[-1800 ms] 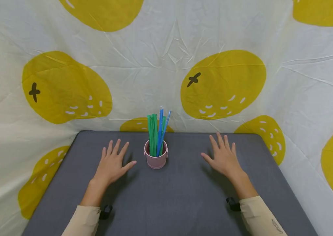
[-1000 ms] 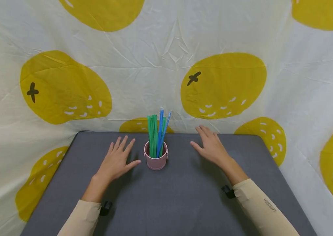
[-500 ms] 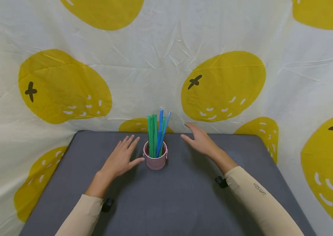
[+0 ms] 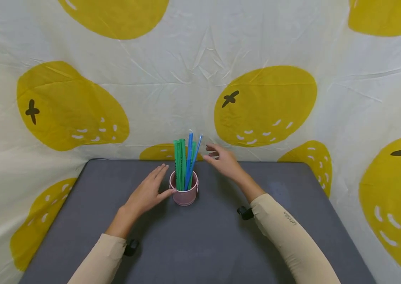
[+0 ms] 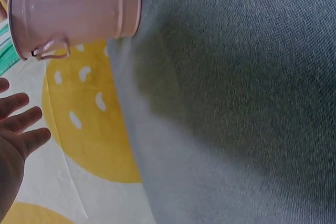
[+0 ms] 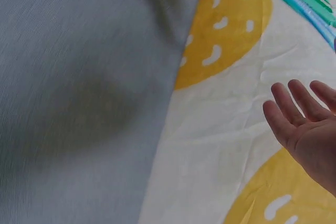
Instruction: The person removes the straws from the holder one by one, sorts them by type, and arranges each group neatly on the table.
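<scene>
A small pink bucket (image 4: 185,198) stands on the dark grey table, holding several green straws (image 4: 180,165) and blue straws (image 4: 189,154) upright. My left hand (image 4: 147,194) hovers at the bucket's left, fingers extended and thumb right at the rim. To the right of the straws is my right hand (image 4: 225,162), raised near the blue tips with its fingers slightly bent and nothing in them. From the left wrist the bucket's side and handle hinge show large, the left fingers (image 5: 37,137) spread below. The right wrist view has the right palm (image 6: 315,140) facing the straws.
The grey table (image 4: 204,252) runs back to a hanging cloth (image 4: 172,106) printed with yellow fruit, close behind the bucket. Both forearms, in beige sleeves (image 4: 285,232), reach in from the front.
The right hand has moved left from the table's right side to beside the straws, its fingers bending a little. The left hand has shifted right to the bucket's rim. The bucket stays put.
</scene>
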Demonstrator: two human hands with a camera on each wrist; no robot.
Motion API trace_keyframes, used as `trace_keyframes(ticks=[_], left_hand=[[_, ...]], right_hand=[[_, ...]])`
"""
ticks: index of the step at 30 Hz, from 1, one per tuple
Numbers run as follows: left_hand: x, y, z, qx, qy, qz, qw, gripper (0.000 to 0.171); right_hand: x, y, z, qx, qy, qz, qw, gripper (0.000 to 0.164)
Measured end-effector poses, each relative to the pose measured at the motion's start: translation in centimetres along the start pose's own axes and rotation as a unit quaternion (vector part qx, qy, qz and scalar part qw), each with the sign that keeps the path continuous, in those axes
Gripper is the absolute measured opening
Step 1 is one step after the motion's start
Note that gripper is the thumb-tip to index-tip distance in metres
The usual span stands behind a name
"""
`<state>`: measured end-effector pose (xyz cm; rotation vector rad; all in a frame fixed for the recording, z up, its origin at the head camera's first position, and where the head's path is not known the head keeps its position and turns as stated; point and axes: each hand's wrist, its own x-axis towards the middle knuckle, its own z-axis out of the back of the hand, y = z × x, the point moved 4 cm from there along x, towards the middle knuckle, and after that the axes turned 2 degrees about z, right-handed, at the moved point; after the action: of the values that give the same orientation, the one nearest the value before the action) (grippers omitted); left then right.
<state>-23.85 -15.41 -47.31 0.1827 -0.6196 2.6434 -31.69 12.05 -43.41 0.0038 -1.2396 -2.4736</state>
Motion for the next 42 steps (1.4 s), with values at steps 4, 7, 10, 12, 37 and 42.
trace_keyframes(ticks=[4,7,10,12,37,42], left_hand=[[0.2,-0.1,-0.4,-0.038,-0.020,-0.003,0.9991,0.093],[0.4,-0.1,-0.8,-0.066,-0.028,0.013,0.9973,0.090],[0.6,-0.1,-1.2,-0.099,-0.042,0.026,0.9938,0.088],[0.7,-0.1,-1.4,-0.123,-0.053,0.030,0.9906,0.088],[0.9,-0.1,-3.3,-0.320,-0.085,0.050,0.9424,0.078],[1.0,-0.2,-3.6,-0.310,-0.086,0.044,0.9457,0.078]], right_hand=[[0.8,0.5,-0.9,0.044,-0.015,-0.006,0.999,0.053],[1.2,0.8,-1.6,0.051,-0.010,-0.013,0.999,0.051],[1.4,1.1,-1.9,0.046,-0.002,-0.023,0.999,0.052],[1.6,1.3,-2.0,0.040,0.000,-0.028,0.999,0.053],[2.3,1.8,-2.6,0.094,0.007,-0.030,0.995,0.028],[2.2,1.6,-2.4,0.097,0.000,-0.027,0.995,0.020]])
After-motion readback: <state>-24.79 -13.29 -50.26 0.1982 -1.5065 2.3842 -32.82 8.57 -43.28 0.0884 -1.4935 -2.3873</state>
